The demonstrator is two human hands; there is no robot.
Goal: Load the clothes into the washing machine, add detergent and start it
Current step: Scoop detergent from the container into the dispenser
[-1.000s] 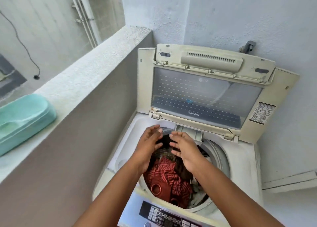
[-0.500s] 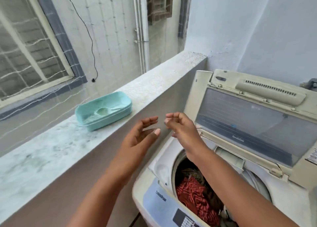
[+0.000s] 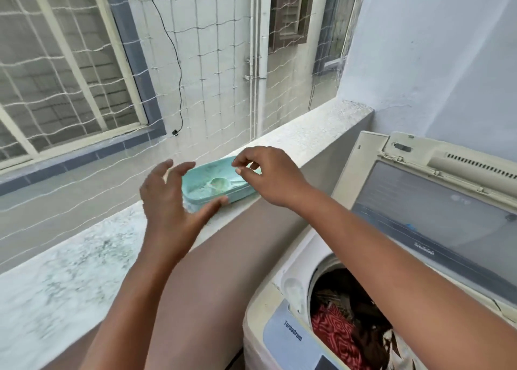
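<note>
A teal detergent box [image 3: 205,195] stands open on the speckled ledge [image 3: 296,137], with white powder and a pale scoop [image 3: 221,183] inside. My left hand [image 3: 170,202] hovers at the box's near-left corner, fingers spread, thumb close to its front rim. My right hand [image 3: 268,174] is over the box's right end, fingers curled apart, holding nothing. At the lower right the top-loading washing machine [image 3: 282,330] stands with its lid [image 3: 436,210] raised. Red patterned and dark clothes [image 3: 344,333] lie in the drum.
White netting [image 3: 195,62] spans the opening above the ledge, with a window grille [image 3: 56,70] and pipes [image 3: 258,48] on the wall beyond. A pale blue wall [image 3: 433,62] rises behind the machine. The ledge's inner face [image 3: 237,263] lies between my arms.
Both hands left the drum and swung up and left to the detergent box on the ledge. The view turned left with them, so the machine now sits at the lower right.
</note>
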